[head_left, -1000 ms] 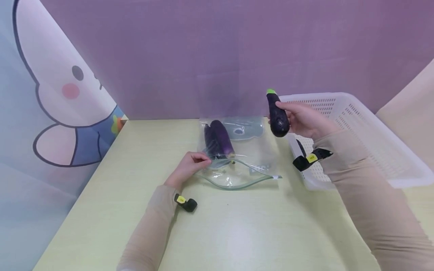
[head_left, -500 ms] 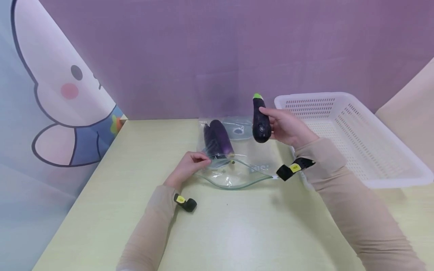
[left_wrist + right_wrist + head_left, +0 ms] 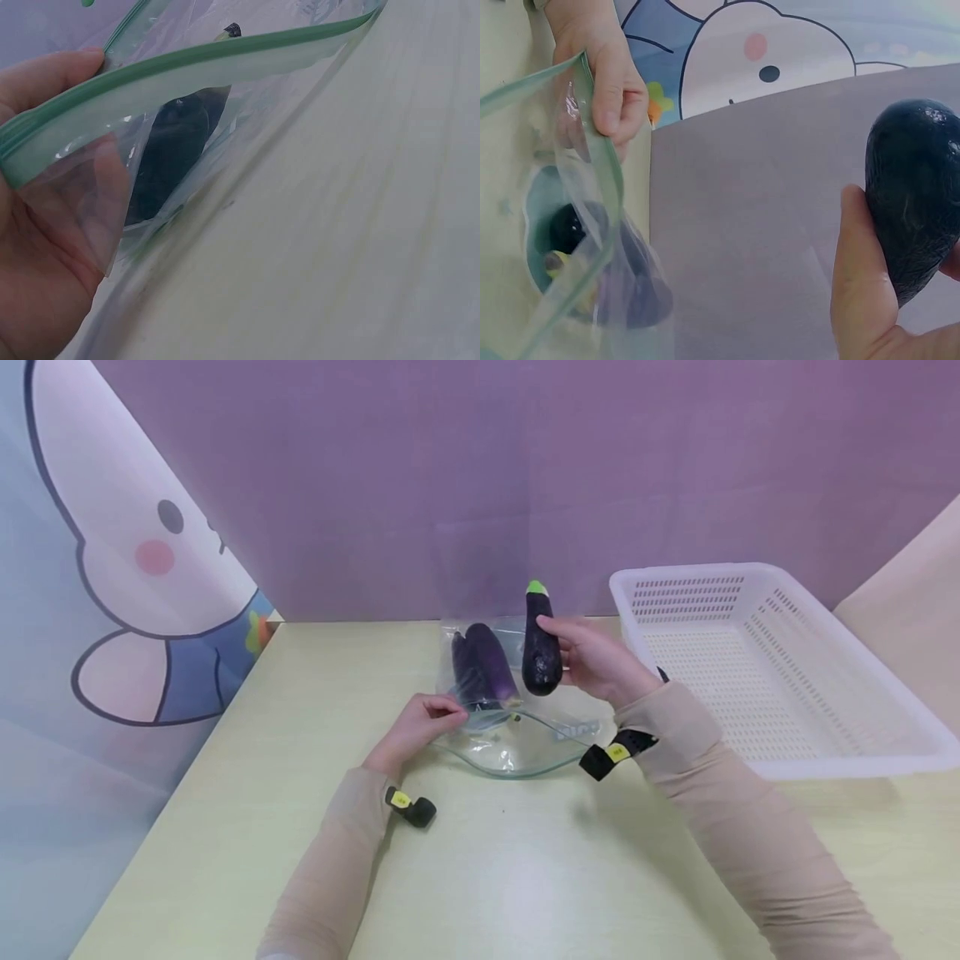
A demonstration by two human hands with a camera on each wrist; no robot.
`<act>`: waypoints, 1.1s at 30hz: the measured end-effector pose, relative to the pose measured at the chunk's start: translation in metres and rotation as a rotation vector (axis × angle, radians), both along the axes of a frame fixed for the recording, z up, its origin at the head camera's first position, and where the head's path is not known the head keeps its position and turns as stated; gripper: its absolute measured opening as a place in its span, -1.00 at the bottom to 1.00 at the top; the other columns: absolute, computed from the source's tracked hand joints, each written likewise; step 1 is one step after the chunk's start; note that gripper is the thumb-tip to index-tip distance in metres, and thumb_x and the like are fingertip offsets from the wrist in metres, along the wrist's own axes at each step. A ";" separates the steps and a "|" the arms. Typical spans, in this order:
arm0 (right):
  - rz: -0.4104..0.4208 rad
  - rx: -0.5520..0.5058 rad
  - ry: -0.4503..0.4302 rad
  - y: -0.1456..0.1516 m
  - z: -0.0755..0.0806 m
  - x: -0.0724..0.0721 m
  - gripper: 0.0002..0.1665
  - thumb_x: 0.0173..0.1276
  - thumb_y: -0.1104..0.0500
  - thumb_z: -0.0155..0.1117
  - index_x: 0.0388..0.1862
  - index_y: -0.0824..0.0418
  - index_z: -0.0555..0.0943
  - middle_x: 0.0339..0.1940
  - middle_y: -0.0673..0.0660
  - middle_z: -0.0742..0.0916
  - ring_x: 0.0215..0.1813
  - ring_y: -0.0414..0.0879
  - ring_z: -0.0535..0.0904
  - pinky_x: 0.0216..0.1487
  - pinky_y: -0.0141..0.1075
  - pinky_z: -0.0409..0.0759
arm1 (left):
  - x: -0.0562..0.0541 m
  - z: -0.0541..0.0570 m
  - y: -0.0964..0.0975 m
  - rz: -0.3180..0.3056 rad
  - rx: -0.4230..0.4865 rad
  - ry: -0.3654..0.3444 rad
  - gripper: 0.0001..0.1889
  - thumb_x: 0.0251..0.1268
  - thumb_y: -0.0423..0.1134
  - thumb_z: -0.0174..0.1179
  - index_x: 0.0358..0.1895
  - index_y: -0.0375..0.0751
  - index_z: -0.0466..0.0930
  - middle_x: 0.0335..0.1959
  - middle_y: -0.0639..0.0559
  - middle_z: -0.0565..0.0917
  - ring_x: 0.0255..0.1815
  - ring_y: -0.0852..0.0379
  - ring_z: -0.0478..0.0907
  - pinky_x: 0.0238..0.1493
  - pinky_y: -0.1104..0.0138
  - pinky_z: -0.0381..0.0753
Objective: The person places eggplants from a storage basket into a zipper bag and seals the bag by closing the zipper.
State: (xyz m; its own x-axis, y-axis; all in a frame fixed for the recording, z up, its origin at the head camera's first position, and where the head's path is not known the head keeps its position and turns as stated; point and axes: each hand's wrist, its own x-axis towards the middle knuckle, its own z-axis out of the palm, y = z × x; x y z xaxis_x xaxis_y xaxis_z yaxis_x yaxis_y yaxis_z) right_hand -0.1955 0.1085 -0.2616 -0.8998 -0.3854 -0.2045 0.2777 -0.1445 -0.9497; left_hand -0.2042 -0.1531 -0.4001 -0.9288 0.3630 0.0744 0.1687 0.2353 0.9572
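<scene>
A dark eggplant with a bright green tip stands nearly upright in my right hand, which grips it between thumb and fingers above the bag. In the right wrist view the rounded end of that eggplant fills the right side. My left hand pinches the left edge of a clear zip bag, whose green-rimmed mouth gapes toward me. Inside the bag lie two eggplants, side by side. The left wrist view shows the green zip strip running over my left fingers.
A white perforated plastic basket stands on the right, with my right forearm passing by its near left corner. The pale wooden table ends at a purple backdrop. A cartoon-printed cloth hangs at the left.
My right hand has carried the eggplant leftward and slightly down, from beside the basket to over the bag. The left hand has stayed at the bag's edge.
</scene>
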 end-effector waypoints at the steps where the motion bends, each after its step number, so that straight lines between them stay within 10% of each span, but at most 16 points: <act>1: 0.000 0.002 0.001 -0.001 -0.002 0.000 -0.78 0.52 0.11 -0.13 -0.03 0.21 0.37 -0.41 -0.06 0.69 -0.35 -0.24 0.59 -0.33 -0.41 0.59 | 0.000 0.000 0.000 0.000 -0.001 -0.001 -0.75 0.16 -0.36 0.27 -0.19 -0.53 0.60 -0.39 0.17 0.63 -0.35 0.28 0.50 -0.27 0.49 0.51; 33: 0.046 -0.066 -0.019 0.006 -0.061 0.021 -0.38 0.53 0.12 -0.16 0.38 0.51 0.06 -0.33 -0.05 0.71 -0.32 -0.23 0.65 -0.31 -0.39 0.64 | -0.001 -0.001 -0.002 -0.013 0.003 -0.003 -0.78 0.17 -0.41 0.23 -0.18 -0.55 0.59 -0.32 0.06 0.66 -0.34 0.29 0.51 -0.26 0.48 0.51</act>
